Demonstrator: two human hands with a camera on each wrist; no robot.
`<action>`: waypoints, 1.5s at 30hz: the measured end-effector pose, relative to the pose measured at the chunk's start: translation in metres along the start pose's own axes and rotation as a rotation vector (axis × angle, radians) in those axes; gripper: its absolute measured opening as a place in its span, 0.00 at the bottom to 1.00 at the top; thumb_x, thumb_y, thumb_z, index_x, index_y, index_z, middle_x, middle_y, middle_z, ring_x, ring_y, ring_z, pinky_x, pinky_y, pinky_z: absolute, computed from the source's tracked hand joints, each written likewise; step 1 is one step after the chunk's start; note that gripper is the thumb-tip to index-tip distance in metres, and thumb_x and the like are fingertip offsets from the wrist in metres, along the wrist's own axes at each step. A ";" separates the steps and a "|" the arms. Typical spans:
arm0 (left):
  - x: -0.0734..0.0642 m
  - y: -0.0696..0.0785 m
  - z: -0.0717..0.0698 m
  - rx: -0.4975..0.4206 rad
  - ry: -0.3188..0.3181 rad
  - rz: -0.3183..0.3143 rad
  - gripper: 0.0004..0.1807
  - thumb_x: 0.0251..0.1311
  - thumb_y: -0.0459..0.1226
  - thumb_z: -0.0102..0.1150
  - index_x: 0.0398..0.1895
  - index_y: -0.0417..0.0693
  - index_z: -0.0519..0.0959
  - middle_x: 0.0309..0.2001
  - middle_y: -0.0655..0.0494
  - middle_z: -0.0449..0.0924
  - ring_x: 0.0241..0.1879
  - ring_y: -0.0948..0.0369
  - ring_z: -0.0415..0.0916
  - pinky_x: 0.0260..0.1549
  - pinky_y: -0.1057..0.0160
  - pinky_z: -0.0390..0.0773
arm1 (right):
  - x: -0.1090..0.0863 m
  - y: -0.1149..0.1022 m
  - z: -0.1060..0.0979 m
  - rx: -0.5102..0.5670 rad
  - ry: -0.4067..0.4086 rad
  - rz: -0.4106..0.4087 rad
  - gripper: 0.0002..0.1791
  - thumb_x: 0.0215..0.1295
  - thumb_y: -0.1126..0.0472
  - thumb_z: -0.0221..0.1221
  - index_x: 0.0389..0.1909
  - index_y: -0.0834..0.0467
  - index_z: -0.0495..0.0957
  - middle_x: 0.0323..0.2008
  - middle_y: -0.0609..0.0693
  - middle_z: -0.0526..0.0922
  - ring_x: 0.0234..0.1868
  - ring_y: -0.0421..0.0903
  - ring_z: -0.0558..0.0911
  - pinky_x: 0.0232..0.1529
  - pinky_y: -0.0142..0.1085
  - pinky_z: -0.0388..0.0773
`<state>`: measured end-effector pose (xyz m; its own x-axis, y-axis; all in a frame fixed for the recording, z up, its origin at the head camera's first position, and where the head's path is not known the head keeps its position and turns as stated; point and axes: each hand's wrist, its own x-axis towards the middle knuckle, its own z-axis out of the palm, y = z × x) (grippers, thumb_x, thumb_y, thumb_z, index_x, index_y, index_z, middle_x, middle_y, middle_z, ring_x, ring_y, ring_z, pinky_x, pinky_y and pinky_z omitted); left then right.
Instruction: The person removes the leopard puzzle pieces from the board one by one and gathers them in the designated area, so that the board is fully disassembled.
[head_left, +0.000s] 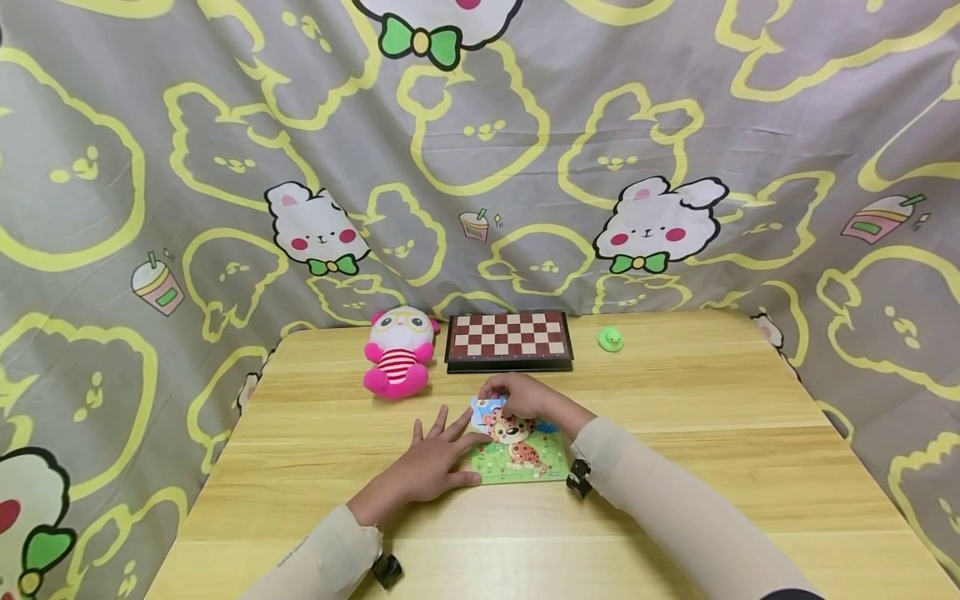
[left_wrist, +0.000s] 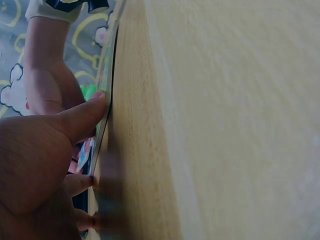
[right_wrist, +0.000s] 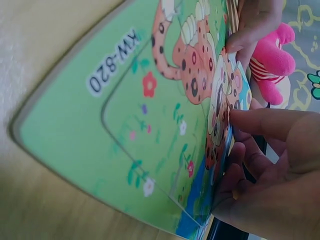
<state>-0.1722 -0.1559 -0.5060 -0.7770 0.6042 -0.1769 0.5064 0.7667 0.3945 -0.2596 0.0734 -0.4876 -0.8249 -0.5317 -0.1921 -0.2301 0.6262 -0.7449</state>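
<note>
Behind the wooden table [head_left: 712, 392] there hangs a grey cloth [head_left: 525, 196], which goes also along the left and right sides like walls. On it are printed yellow outlines [head_left: 140, 167] of animals, white rabbits [head_left: 660, 225] with green bows, and small pink drink cups [head_left: 157, 292]. The cloth shows soft folds. The table top is pale, with visible grain, and shines softly near the front.

The green rectangular puzzle board [right_wrist: 135, 125] looks smooth and glossy. The pale wood-grained table [head_left: 675, 392] looks smooth, the pink-and-white plush panda [head_left: 396, 360] matt.
</note>
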 end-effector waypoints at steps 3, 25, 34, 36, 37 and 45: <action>0.000 0.000 0.000 -0.001 -0.002 0.000 0.33 0.70 0.61 0.56 0.76 0.76 0.65 0.85 0.51 0.40 0.79 0.31 0.31 0.64 0.17 0.37 | 0.000 0.000 -0.001 0.026 -0.004 0.006 0.24 0.59 0.79 0.60 0.51 0.53 0.85 0.44 0.49 0.81 0.41 0.46 0.76 0.40 0.36 0.75; -0.001 0.001 -0.002 0.007 -0.002 0.000 0.33 0.70 0.61 0.56 0.77 0.75 0.65 0.84 0.51 0.39 0.79 0.31 0.31 0.64 0.16 0.37 | -0.003 0.001 0.002 0.125 0.103 0.009 0.10 0.69 0.68 0.65 0.47 0.54 0.88 0.40 0.49 0.84 0.41 0.44 0.81 0.43 0.40 0.81; -0.001 0.000 -0.002 0.009 0.006 0.006 0.33 0.69 0.61 0.56 0.76 0.74 0.66 0.84 0.50 0.41 0.79 0.30 0.32 0.63 0.16 0.38 | -0.004 0.002 0.009 0.151 0.153 0.013 0.10 0.69 0.68 0.64 0.47 0.55 0.87 0.34 0.48 0.84 0.31 0.43 0.80 0.32 0.35 0.77; -0.001 0.000 -0.002 0.011 0.006 0.002 0.33 0.69 0.61 0.56 0.76 0.75 0.66 0.84 0.50 0.40 0.79 0.30 0.32 0.64 0.16 0.38 | -0.005 0.002 0.009 0.161 0.160 0.014 0.10 0.70 0.69 0.63 0.47 0.55 0.87 0.34 0.49 0.84 0.30 0.44 0.80 0.31 0.35 0.77; -0.001 0.000 -0.002 0.011 0.008 0.002 0.33 0.69 0.61 0.56 0.76 0.75 0.66 0.84 0.50 0.41 0.79 0.30 0.32 0.64 0.16 0.38 | -0.005 0.002 0.009 0.167 0.160 0.015 0.10 0.70 0.69 0.63 0.47 0.55 0.87 0.33 0.49 0.84 0.30 0.44 0.80 0.30 0.35 0.77; -0.001 0.001 -0.002 -0.001 0.002 -0.006 0.32 0.69 0.62 0.56 0.76 0.74 0.66 0.84 0.51 0.41 0.79 0.31 0.32 0.64 0.17 0.38 | -0.008 0.002 0.007 0.172 0.178 0.024 0.10 0.73 0.67 0.61 0.47 0.54 0.87 0.33 0.49 0.85 0.31 0.45 0.81 0.33 0.36 0.78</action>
<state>-0.1713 -0.1558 -0.5039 -0.7808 0.5990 -0.1777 0.5011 0.7702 0.3946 -0.2500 0.0748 -0.4919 -0.9106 -0.3992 -0.1070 -0.1306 0.5236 -0.8419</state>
